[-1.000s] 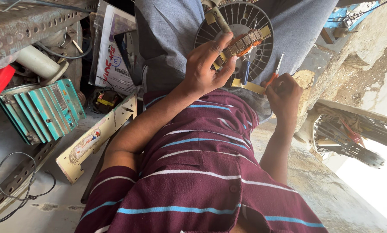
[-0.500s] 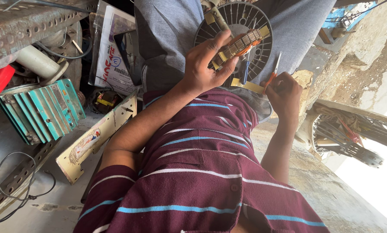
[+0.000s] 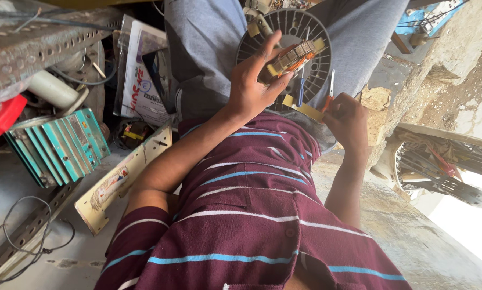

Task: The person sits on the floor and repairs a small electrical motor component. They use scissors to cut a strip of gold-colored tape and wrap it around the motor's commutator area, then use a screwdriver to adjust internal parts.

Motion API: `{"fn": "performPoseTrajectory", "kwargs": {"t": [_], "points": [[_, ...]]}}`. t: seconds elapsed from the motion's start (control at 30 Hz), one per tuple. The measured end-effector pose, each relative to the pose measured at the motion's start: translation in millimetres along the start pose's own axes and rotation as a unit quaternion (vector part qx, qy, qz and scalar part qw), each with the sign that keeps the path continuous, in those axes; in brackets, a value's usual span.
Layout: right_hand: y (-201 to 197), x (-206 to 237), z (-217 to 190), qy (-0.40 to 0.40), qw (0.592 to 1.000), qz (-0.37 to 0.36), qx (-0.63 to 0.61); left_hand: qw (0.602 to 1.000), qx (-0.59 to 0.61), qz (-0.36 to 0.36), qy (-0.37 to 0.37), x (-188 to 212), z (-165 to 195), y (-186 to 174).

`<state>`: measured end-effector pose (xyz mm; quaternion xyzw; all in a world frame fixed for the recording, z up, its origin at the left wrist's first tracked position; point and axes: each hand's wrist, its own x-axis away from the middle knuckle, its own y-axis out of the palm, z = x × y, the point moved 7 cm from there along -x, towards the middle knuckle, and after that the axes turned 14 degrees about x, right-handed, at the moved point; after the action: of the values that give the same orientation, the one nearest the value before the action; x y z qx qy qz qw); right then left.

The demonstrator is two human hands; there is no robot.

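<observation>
**Stator winding in hand over fan housing**

Stator (image 3: pixel 289 58) with copper windings, gripped in left hand (image 3: pixel 254 86) fingers above round grey fan housing (image 3: pixel 297 32) on lap. Right hand (image 3: pixel 348 121) fingers pinch small orange-handled tool (image 3: pixel 329 94). Blue screwdriver (image 3: pixel 301 88) between.

We note a wound stator core (image 3: pixel 290 58), yellowish with orange-copper coils, lying tilted against a round grey slotted fan housing (image 3: pixel 311 32) on the lap. Thin metal scissors with orange handles (image 3: pixel 329 91) stand upright, just beside a blue-handled screwdriver (image 3: pixel 301 88).
</observation>
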<state>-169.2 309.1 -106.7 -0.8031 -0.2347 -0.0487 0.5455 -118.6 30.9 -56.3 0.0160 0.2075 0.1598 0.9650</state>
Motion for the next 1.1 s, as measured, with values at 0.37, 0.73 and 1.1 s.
{"fn": "performPoseTrajectory", "kwargs": {"t": [0.37, 0.73, 1.1], "points": [[-24.5, 10.2, -4.9, -0.001, 0.996, 0.082, 0.026, 0.977, -0.083, -0.190, -0.051, -51.5, 16.2, 16.1], [6.0, 28.6, -14.4, -0.140, 0.753, -0.162, -0.622, 0.891, -0.200, -0.364, 0.181, -80.2, 56.4, 16.4], [49.4, 25.0, -99.4, -0.147, 0.498, -0.340, -0.784, 0.827, -0.272, -0.425, 0.247, -84.7, 64.6, 34.6]]}}
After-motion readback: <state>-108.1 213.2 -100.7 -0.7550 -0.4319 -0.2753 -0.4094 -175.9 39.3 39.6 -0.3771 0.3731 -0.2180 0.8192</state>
